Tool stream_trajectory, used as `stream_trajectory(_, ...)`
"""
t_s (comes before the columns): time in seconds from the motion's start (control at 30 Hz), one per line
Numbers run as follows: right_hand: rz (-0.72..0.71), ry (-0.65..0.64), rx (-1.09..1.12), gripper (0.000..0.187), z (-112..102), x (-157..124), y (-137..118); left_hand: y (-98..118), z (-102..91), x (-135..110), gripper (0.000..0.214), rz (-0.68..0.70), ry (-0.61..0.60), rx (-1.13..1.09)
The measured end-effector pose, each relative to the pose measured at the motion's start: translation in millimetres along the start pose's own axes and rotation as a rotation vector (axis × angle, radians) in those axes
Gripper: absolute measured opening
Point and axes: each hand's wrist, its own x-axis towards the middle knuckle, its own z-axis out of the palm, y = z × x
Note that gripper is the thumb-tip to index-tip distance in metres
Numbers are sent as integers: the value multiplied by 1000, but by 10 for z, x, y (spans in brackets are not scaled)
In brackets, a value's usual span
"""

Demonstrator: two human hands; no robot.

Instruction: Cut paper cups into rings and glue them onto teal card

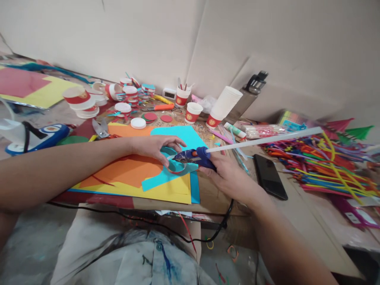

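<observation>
My right hand (230, 173) is wrapped round the handle of a blue hot glue gun (196, 155). A long white glue stick (264, 140) juts from the gun's back end. Its nozzle points left, into a small ring-shaped piece with a blue paper strip (160, 181) around it. My left hand (154, 148) curves round the far left side of this ring, thumb and fingers against it. Part of the ring is hidden behind the gun. Beneath lie orange paper (118, 172), yellow paper (166, 194) and light blue paper (178, 133).
Several cut cup pieces (130, 95), a white disc (138, 123) and a paper cup (194, 112) stand toward the wall. Stacked cups (224, 107) lean by a bottle (246, 97). On the right lie a phone (269, 176) and colourful pipe cleaners (320, 166). A black cable (118, 213) hangs along the table's front.
</observation>
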Motion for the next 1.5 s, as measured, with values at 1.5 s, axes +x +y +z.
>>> stream_trajectory(1.5,-89,33,-200,17,56,-112,0,-6,-10,-1,79,-15,-35,13)
